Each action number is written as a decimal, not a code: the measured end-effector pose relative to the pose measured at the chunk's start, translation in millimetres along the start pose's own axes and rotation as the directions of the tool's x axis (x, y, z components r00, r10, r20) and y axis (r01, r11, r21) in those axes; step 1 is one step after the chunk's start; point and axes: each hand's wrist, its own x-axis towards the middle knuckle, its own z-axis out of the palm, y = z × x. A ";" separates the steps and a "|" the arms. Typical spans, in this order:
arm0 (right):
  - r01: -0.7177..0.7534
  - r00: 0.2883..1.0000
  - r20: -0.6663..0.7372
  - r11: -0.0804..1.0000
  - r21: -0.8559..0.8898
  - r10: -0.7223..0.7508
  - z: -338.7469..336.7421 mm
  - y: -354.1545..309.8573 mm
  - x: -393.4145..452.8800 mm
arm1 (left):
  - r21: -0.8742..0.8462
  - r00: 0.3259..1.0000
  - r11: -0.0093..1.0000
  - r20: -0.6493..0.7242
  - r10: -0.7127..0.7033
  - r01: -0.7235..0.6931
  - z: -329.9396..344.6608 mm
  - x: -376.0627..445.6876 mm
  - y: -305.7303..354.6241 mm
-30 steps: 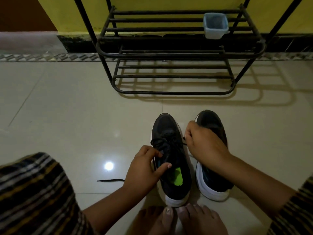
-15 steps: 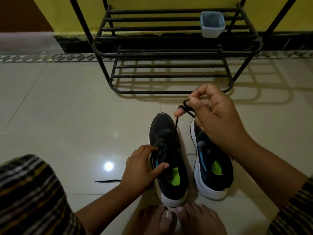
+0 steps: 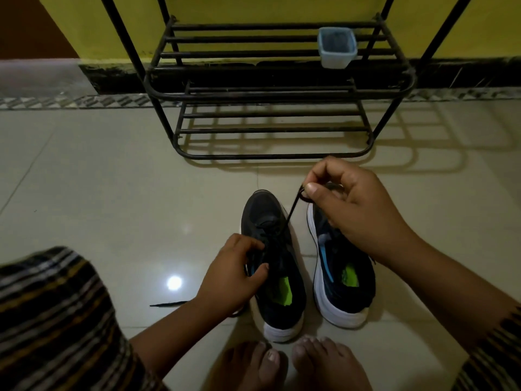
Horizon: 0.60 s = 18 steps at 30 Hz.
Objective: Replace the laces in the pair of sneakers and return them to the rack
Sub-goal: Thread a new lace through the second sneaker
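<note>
Two dark sneakers with white soles and green insoles stand side by side on the tiled floor, toes pointing away from me. My left hand (image 3: 235,275) grips the left sneaker (image 3: 277,294) at its lace eyelets. My right hand (image 3: 351,210) is raised above the right sneaker (image 3: 342,280) and pinches a black lace (image 3: 293,207), which runs taut down into the left sneaker's eyelets. The right hand hides the front of the right sneaker. The black metal shoe rack (image 3: 267,156) stands just beyond, against the yellow wall.
A small pale blue plastic tub (image 3: 337,48) sits on the rack's upper shelf at the right. A loose black lace end (image 3: 169,303) lies on the floor left of my left wrist. My bare toes (image 3: 293,359) touch the floor just behind the sneakers' heels.
My right hand has lifted from the left sneaker's eyelets up and to the right, drawing the black lace out taut. The left hand has stayed on the left sneaker.
</note>
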 end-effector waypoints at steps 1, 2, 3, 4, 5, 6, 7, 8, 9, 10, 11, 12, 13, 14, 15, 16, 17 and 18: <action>0.028 0.999 -0.016 0.996 -0.079 -0.029 1.3 1.1 -0.7 | -0.017 1.000 1.000 0.024 -0.003 0.003 -0.1 2.2 1.8; 0.054 0.998 -0.030 0.986 -0.158 -0.059 2.3 1.8 -1.4 | -0.037 0.999 0.999 0.040 -0.020 0.022 0.2 3.8 3.8; 0.073 0.996 -0.040 0.971 -0.226 -0.084 3.2 2.4 -1.1 | -0.052 0.998 0.997 0.047 -0.048 0.050 -0.3 5.2 5.3; 0.091 0.994 -0.038 0.952 -0.294 -0.107 3.4 2.8 -0.6 | -0.060 0.996 0.995 0.050 -0.073 0.076 -0.8 5.9 6.6; 0.108 0.992 -0.019 0.929 -0.355 -0.122 3.9 2.7 0.1 | -0.064 0.994 0.993 0.056 -0.090 0.094 -1.5 6.3 6.6; 0.114 0.993 0.017 0.910 -0.398 -0.117 4.2 3.4 0.9 | -0.073 0.993 0.992 0.063 -0.102 0.106 -1.9 6.6 6.0; 0.098 0.995 0.065 0.910 -0.403 -0.078 5.3 4.1 1.3 | -0.093 0.991 0.988 0.070 -0.116 0.122 -2.8 6.2 5.6; 0.065 0.993 0.119 0.923 -0.379 -0.021 7.0 5.1 0.9 | -0.129 0.988 0.981 0.078 -0.136 0.145 -3.7 5.3 5.8; 0.031 0.986 0.162 0.937 -0.348 0.028 9.5 6.1 0.2 | -0.179 0.983 0.969 0.088 -0.159 0.173 -4.5 4.1 6.5; -0.006 0.981 0.183 0.949 -0.316 0.067 12.6 7.7 -0.1 | -0.241 0.978 0.949 0.100 -0.183 0.203 -5.2 2.7 6.9; -0.051 0.976 0.189 0.958 -0.281 0.108 15.4 10.3 -0.1 | -0.310 0.972 0.922 0.114 -0.206 0.232 -5.8 1.4 7.5; -0.104 0.968 0.197 0.965 -0.242 0.154 18.4 14.4 0.7 | -0.387 0.965 0.884 0.129 -0.230 0.263 -6.7 -0.1 8.3; -0.152 0.959 0.208 0.966 -0.208 0.195 20.6 19.3 1.8 | -0.465 0.955 0.834 0.151 -0.254 0.296 -7.2 -1.3 9.1; -0.190 0.948 0.220 0.964 -0.187 0.229 22.3 24.4 3.3 | -0.536 0.946 0.779 0.178 -0.272 0.325 -8.1 -2.5 10.4; -0.217 0.938 0.234 0.960 -0.177 0.255 24.4 29.9 4.7 | -0.585 0.938 0.734 0.198 -0.284 0.345 -8.6 -2.7 9.9; -0.237 0.931 0.242 0.957 -0.169 0.273 26.3 34.3 5.3 | -0.613 0.934 0.705 0.213 -0.288 0.357 -9.5 -2.8 10.3; -0.250 0.928 0.242 0.955 -0.158 0.283 28.9 37.9 5.5 | -0.626 0.932 0.692 0.221 -0.286 0.361 -9.7 -2.8 9.3; -0.260 0.928 0.234 0.954 -0.147 0.289 31.2 40.9 5.2 | -0.637 0.933 0.682 0.222 -0.282 0.358 -9.5 -2.9 8.8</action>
